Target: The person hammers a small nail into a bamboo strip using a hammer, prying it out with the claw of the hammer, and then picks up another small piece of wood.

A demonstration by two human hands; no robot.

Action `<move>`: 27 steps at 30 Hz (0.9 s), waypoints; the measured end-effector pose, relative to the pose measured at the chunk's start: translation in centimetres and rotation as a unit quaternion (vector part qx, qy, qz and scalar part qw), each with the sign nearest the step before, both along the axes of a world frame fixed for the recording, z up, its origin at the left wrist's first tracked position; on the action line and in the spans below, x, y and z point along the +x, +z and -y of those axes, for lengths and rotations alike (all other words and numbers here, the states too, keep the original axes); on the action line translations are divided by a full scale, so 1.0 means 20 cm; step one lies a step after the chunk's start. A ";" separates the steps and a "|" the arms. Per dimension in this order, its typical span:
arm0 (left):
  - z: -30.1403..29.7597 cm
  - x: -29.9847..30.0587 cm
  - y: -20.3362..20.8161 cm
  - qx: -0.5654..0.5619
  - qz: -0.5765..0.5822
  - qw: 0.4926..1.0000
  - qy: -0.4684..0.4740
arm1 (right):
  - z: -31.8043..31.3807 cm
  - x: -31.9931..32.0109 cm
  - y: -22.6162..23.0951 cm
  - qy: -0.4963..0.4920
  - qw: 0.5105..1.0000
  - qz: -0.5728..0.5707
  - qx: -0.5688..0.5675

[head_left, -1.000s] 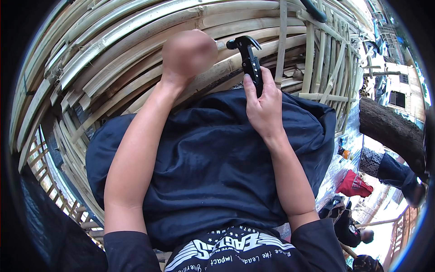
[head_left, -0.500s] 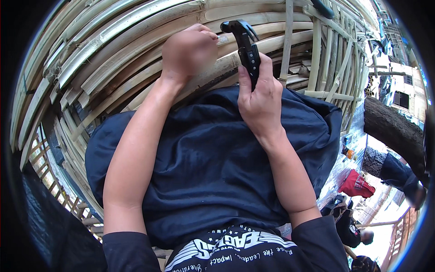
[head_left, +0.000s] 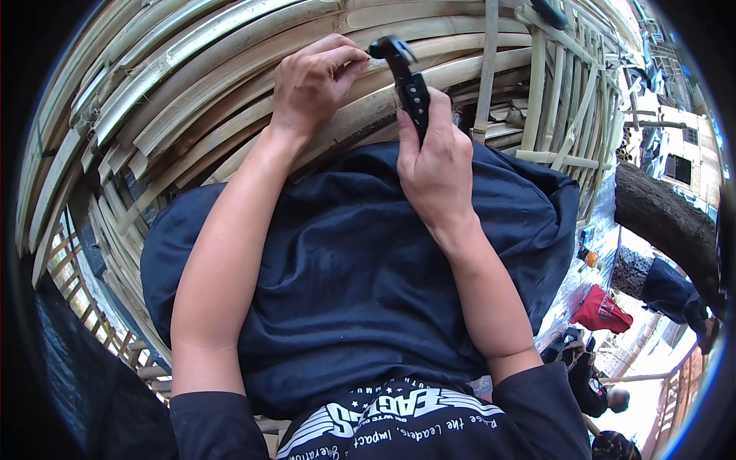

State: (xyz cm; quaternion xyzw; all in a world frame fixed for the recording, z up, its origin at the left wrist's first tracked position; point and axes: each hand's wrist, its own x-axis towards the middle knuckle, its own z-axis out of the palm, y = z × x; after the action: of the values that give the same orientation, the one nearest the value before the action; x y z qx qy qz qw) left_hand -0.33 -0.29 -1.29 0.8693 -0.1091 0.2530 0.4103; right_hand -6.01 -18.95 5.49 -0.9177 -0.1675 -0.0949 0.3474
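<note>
My right hand [head_left: 438, 165] is closed round the handle of a black claw hammer [head_left: 414, 96], with the thumb along its near side. The hammer's head is slightly blurred and sits close to the fingertips of my left hand [head_left: 314, 84]. Those left fingers are pinched together against the split bamboo strips [head_left: 429, 31]; whatever is between them is too small to name. Dark blue cloth [head_left: 360, 253] covers my lap below both hands.
Long bamboo strips curve across the far side and left. A bamboo lattice [head_left: 563, 92] stands at the far right. Beyond it are a thick dark trunk [head_left: 663, 211], a red cloth item [head_left: 602, 309] and other people [head_left: 678, 295] at the right edge.
The hammer has swung slightly left and its head has come closer to my left fingertips. My right hand shifted a little left with it; the left hand stays almost in place.
</note>
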 end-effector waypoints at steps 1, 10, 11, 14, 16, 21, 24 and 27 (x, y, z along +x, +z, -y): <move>-0.01 0.00 0.00 -0.006 -0.011 1.000 0.002 | 0.00 0.00 0.00 -0.004 1.000 0.006 0.005; -0.01 0.01 -0.03 -0.011 -0.010 1.000 0.005 | 0.00 -0.02 -0.04 -0.009 1.000 0.017 0.014; 0.00 0.01 -0.02 -0.017 -0.007 1.000 0.002 | 0.00 -0.01 -0.03 -0.014 0.999 0.020 0.028; 0.00 0.00 -0.02 -0.009 -0.027 1.000 0.008 | 0.00 -0.02 0.00 -0.013 1.000 -0.024 -0.013; -0.01 0.00 -0.02 -0.012 -0.017 1.000 0.008 | -0.01 -0.02 -0.03 -0.014 1.000 0.006 0.017; 0.00 0.01 0.00 -0.006 0.002 1.000 0.000 | 0.00 -0.03 0.00 -0.023 0.999 0.001 0.039; -0.01 0.00 0.00 -0.013 -0.009 1.000 0.001 | 0.00 -0.02 -0.04 -0.006 1.000 -0.004 0.023; 0.00 0.00 -0.01 -0.005 -0.003 1.000 0.005 | 0.00 -0.03 0.01 -0.024 0.997 0.035 0.057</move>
State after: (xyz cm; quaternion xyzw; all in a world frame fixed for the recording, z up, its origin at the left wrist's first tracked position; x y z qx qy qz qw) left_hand -0.26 -0.22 -1.51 0.8685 -0.1023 0.2531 0.4138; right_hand -6.57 -19.03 5.61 -0.8963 -0.1522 -0.1446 0.3906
